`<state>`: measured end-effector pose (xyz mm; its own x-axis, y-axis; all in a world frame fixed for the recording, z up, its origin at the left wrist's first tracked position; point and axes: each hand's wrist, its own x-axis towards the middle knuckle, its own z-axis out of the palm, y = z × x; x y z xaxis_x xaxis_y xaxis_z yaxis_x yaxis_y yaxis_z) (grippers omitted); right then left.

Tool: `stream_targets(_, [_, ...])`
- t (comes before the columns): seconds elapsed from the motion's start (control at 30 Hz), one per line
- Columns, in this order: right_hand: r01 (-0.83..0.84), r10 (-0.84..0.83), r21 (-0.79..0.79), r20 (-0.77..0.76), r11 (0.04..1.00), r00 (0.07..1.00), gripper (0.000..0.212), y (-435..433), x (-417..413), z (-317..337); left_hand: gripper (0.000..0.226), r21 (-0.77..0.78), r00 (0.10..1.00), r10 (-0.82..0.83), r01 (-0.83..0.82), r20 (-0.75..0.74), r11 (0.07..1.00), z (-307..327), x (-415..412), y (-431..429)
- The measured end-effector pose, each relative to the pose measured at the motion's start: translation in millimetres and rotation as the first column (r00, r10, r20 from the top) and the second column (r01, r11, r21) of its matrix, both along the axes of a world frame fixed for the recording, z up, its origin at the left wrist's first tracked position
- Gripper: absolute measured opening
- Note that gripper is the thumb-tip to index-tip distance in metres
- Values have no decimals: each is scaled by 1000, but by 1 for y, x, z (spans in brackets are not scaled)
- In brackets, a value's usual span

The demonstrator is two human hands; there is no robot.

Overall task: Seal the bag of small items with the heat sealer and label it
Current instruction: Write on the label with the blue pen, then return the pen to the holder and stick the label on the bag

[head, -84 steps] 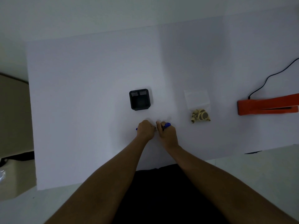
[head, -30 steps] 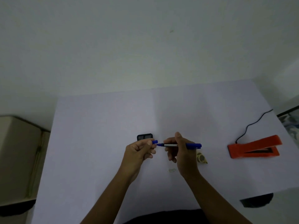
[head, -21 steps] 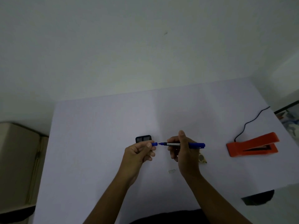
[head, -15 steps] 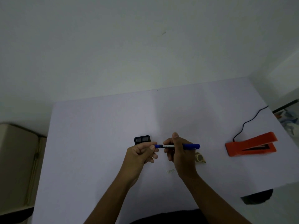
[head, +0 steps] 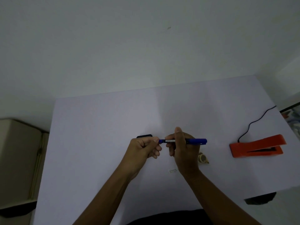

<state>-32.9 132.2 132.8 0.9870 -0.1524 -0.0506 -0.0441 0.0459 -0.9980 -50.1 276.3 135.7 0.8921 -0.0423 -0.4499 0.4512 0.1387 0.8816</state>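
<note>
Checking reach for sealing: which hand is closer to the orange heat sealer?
Right. The right hand is left of the heat sealer, not touching it; the left hand is farther left, beyond the right hand.

Bare table left; heat sealer right

The pen is deep blue with a white band on its barrel. The surface is plain pale lilac. Near its right edge the sealer is bright orange, its cord black. The small pieces are tan and yellowish. The label is white with faint marks. The box is black. The cabinet off the left edge is beige.
</note>
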Motion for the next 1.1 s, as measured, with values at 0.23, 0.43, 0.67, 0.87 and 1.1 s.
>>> stream_targets(0.23, [-200, 211, 120, -94, 972, 973, 44, -4, 21, -36, 20, 250, 997, 0, -20, 82, 968, -4, 30, 24])
stream_targets(0.43, [-172, 116, -82, -463, 982, 879, 37, -6, 23, -102, 19, 733, 987, -49, -80, 152, 675, -59, 47, 82])
stream_targets(0.67, [-364, 159, -231, -606, 902, 779, 22, 10, 17, -163, 19, 775, 994, -97, 96, -45, 625, -124, 42, 82])
stream_targets(0.87, [-394, 158, -247, -637, 886, 755, 23, 32, 20, -189, 21, 774, 991, -114, 124, -68, 621, -164, 42, 65])
stream_targets(1.1, [-292, 147, -163, -584, 942, 799, 21, 51, 50, -186, 17, 749, 998, 70, -41, -7, 661, -171, 72, 62])
